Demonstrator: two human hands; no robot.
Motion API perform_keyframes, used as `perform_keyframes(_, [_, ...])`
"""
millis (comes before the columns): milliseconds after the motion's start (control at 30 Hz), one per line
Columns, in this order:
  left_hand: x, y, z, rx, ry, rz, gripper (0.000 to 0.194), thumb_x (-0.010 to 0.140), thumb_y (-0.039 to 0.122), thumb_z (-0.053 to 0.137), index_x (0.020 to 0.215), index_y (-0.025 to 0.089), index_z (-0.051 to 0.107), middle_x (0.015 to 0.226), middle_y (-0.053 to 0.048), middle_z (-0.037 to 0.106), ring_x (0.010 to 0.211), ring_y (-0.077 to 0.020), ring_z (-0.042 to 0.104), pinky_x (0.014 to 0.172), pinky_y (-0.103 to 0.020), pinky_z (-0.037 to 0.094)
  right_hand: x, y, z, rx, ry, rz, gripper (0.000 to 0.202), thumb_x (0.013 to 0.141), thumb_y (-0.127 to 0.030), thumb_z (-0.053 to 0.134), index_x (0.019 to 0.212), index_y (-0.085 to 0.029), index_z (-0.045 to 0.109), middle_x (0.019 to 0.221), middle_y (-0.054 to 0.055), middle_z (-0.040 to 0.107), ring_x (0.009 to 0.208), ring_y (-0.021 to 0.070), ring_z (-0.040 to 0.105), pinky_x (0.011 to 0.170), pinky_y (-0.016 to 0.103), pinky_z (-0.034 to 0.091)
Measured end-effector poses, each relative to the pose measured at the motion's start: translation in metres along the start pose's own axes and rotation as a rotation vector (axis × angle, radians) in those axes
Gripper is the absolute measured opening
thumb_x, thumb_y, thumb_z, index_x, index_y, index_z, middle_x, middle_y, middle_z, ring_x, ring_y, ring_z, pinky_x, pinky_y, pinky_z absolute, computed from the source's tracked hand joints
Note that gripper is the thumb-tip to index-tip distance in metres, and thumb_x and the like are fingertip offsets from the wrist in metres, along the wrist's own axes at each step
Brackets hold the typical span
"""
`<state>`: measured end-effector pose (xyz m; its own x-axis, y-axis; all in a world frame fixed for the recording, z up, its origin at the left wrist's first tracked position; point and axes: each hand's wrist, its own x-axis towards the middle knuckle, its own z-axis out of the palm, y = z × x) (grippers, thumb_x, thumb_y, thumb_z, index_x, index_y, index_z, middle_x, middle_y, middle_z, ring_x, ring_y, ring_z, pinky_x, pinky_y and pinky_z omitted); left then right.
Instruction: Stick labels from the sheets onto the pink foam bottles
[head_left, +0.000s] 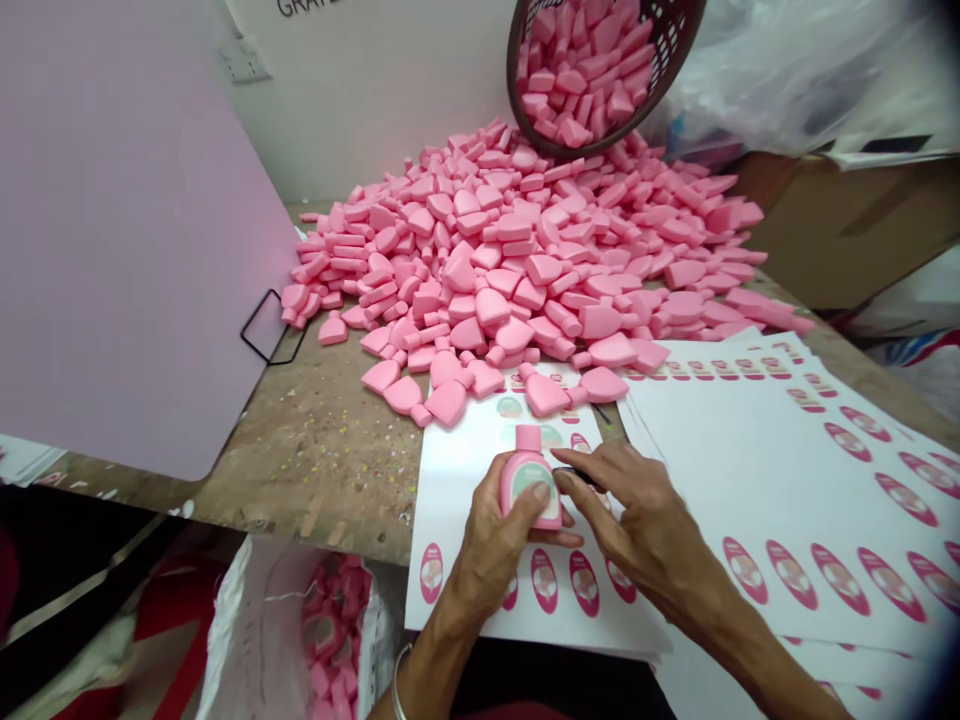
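Observation:
My left hand (491, 540) is closed around a small pink bottle (529, 462), held upright with its cap up and the thumb pressed on its front. A pale green and white label covers that front. Right beside the bottle, my right hand (637, 505) pinches a thin dark tool (579, 474); its exact kind is hard to make out. Beneath both hands lies a white sticker sheet (480, 600) with oval pink labels along its near edge. Several loose pink bottles (448, 402) rest on the far part of that sheet.
A big heap of pink bottles (517, 250) covers the back of the worktable (330, 430), below a tipped brown basket (517, 100). More label sheets (712, 450) spread at right. A pink board (135, 220) stands at left. An open white sack (247, 620) holds bottles below the edge.

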<state>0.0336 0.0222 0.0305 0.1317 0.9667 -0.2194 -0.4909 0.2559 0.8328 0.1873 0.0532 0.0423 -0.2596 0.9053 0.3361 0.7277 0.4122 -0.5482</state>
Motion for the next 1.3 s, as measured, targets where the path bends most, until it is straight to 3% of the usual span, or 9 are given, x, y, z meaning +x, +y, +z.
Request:
perform_keyframes(133, [-0.005, 0.001, 0.003, -0.025, -0.038, -0.017, 0.027, 0.082, 0.033, 0.062, 0.101, 0.015, 0.055, 0.092, -0.006, 0.060, 0.073, -0.0135, 0.061, 0.063, -0.027, 0.057, 0.003, -0.001, 0.000, -0.147, 0.159, 0.058, 0.040, 0.084, -0.043, 0.053, 0.116, -0.020, 0.061, 0.091, 0.012, 0.065, 0.087, 0.0271, 0.059, 0.079, 0.044, 0.044])
perform_keyframes(300, [-0.019, 0.005, -0.003, 0.100, -0.043, -0.144, 0.035, 0.073, 0.034, 0.069, 0.101, 0.018, 0.055, 0.075, -0.001, 0.060, 0.059, -0.0138, 0.061, 0.057, -0.027, 0.054, 0.010, 0.001, 0.023, 0.229, -0.079, 0.183, 0.058, 0.074, -0.050, 0.063, 0.125, -0.024, 0.051, 0.117, 0.009, 0.061, 0.098, 0.0241, 0.062, 0.075, 0.035, 0.052])
perform_keyframes(533, [-0.018, 0.039, -0.122, 0.948, 0.777, 0.104, 0.043, 0.080, 0.059, 0.047, 0.092, 0.020, 0.061, 0.076, -0.005, 0.066, 0.072, -0.0246, 0.061, 0.067, -0.035, 0.048, 0.068, 0.055, 0.039, -0.256, -0.002, 0.198, 0.056, 0.070, -0.056, 0.064, 0.112, -0.020, 0.058, 0.101, 0.012, 0.068, 0.088, 0.0281, 0.063, 0.067, 0.038, 0.047])
perform_keyframes(667, [-0.005, 0.061, -0.157, 1.491, 0.922, 0.180, 0.043, 0.087, 0.050, 0.038, 0.089, 0.016, 0.064, 0.099, -0.016, 0.063, 0.100, -0.0353, 0.054, 0.087, -0.051, 0.039, 0.091, 0.055, 0.041, -0.447, -0.077, 0.172, 0.044, 0.069, -0.054, 0.064, 0.093, -0.017, 0.064, 0.084, 0.012, 0.068, 0.083, 0.0285, 0.062, 0.066, 0.037, 0.044])
perform_keyframes(800, [-0.003, 0.061, -0.115, 1.398, 0.927, 0.466, 0.039, 0.085, 0.045, 0.045, 0.103, 0.016, 0.062, 0.122, -0.017, 0.054, 0.115, -0.0342, 0.047, 0.095, -0.048, 0.037, 0.068, 0.030, 0.028, -0.280, 0.000, 0.205, 0.049, 0.070, -0.059, 0.063, 0.096, -0.018, 0.062, 0.091, 0.011, 0.068, 0.086, 0.0287, 0.063, 0.069, 0.040, 0.047])
perform_keyframes(933, [-0.005, 0.029, -0.044, 0.755, 0.310, 0.186, 0.036, 0.085, 0.044, 0.052, 0.109, 0.020, 0.062, 0.103, -0.008, 0.066, 0.093, -0.0225, 0.061, 0.081, -0.033, 0.049, 0.011, -0.005, 0.026, -0.043, 0.059, 0.128, 0.048, 0.069, -0.052, 0.068, 0.103, -0.019, 0.059, 0.094, 0.010, 0.068, 0.084, 0.0260, 0.064, 0.073, 0.041, 0.051])
perform_keyframes(1000, [-0.006, 0.010, -0.022, 0.549, 0.173, 0.100, 0.036, 0.085, 0.044, 0.054, 0.108, 0.019, 0.062, 0.091, -0.006, 0.067, 0.082, -0.0191, 0.062, 0.075, -0.028, 0.050, -0.013, -0.015, 0.029, 0.063, 0.001, 0.133, 0.042, 0.071, -0.046, 0.067, 0.103, -0.020, 0.058, 0.094, 0.009, 0.068, 0.084, 0.0242, 0.064, 0.075, 0.039, 0.052])
perform_keyframes(1133, [-0.008, -0.005, -0.019, 0.301, 0.258, 0.006, 0.037, 0.082, 0.048, 0.057, 0.098, 0.016, 0.062, 0.080, -0.004, 0.063, 0.071, -0.0154, 0.061, 0.065, -0.024, 0.052, -0.024, 0.000, 0.032, 0.166, -0.138, 0.207, 0.034, 0.084, -0.044, 0.053, 0.111, -0.023, 0.055, 0.097, 0.007, 0.067, 0.085, 0.0215, 0.064, 0.072, 0.034, 0.050])
perform_keyframes(1300, [-0.004, 0.001, -0.028, 0.280, 0.311, -0.056, 0.042, 0.072, 0.045, 0.069, 0.098, 0.014, 0.060, 0.084, -0.006, 0.062, 0.066, -0.0144, 0.061, 0.059, -0.029, 0.058, -0.002, 0.035, 0.046, -0.121, -0.024, 0.121, 0.019, 0.090, -0.036, 0.047, 0.092, -0.020, 0.056, 0.077, 0.005, 0.064, 0.071, 0.0199, 0.057, 0.068, 0.034, 0.041])
